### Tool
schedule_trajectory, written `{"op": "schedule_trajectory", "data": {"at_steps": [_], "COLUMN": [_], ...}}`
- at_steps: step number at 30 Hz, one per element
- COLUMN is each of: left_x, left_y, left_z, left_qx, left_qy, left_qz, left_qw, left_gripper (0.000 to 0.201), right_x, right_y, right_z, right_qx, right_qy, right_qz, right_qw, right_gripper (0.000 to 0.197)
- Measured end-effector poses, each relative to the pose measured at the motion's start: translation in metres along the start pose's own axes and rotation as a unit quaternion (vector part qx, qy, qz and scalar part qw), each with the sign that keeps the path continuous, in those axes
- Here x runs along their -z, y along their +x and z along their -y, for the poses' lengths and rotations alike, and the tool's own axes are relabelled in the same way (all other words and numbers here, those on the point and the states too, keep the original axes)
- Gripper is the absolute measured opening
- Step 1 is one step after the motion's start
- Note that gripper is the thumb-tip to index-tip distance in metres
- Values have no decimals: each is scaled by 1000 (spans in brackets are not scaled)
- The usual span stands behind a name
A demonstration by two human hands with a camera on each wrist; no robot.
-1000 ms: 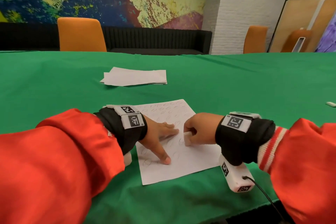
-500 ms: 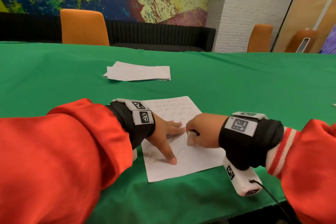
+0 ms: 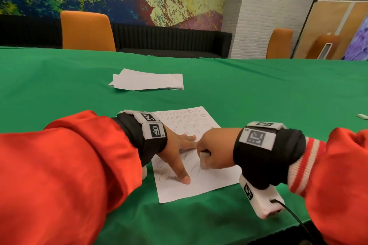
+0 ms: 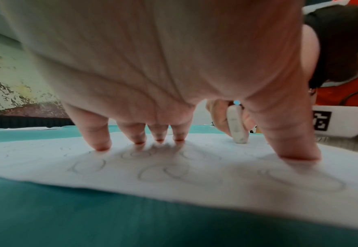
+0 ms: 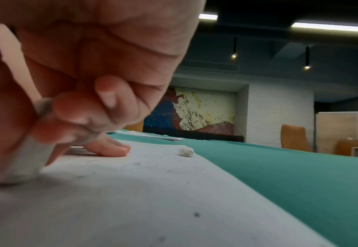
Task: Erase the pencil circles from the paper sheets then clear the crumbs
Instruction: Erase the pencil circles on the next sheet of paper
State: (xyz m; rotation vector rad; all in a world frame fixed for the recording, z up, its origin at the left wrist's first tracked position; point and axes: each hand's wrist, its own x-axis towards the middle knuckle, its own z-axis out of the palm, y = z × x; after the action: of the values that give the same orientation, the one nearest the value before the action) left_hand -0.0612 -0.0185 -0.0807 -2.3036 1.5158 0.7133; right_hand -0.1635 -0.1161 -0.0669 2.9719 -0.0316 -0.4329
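The right hand [image 3: 214, 150] has slid its small white rubber eraser [image 3: 204, 162] nearer along the white paper sheet [image 3: 199, 189] on the green desk [image 3: 258, 95], fingers curled tight. The left hand [image 3: 175, 149] presses flat. Many pencil circles [image 3: 185, 119] remain.

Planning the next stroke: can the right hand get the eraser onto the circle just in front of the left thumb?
Probably yes. The right hand holds the eraser on the sheet right beside that circle; the left thumb presses just past it.
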Motion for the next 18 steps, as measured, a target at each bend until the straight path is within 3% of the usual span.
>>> {"op": "schedule_trajectory", "data": {"at_steps": [4,7,11,15,18], "left_x": [0,0,-1,0,0], "left_y": [2,1,2,1,-2], "left_z": [0,0,1,1,-1], "left_qx": [8,-3,3,4,0], "left_qy": [12,4,8,15,5], "left_qz": [5,3,0,1,-2], "left_qw": [1000,1000,1000,1000,1000], "left_gripper": [104,103,104,104,100], "right_x": [2,-1,4,2,1], "right_y": [4,3,2,4,-1], "right_z": [-8,-2,-4,-4,4], "right_qx": [-38,-14,-23,-35,-12], "right_qy": [22,7,23,22,26], "right_qz": [-14,-7,11,5,14], "right_qw": [999,1000,999,999,999], "right_gripper": [26,27,16,27,21]}}
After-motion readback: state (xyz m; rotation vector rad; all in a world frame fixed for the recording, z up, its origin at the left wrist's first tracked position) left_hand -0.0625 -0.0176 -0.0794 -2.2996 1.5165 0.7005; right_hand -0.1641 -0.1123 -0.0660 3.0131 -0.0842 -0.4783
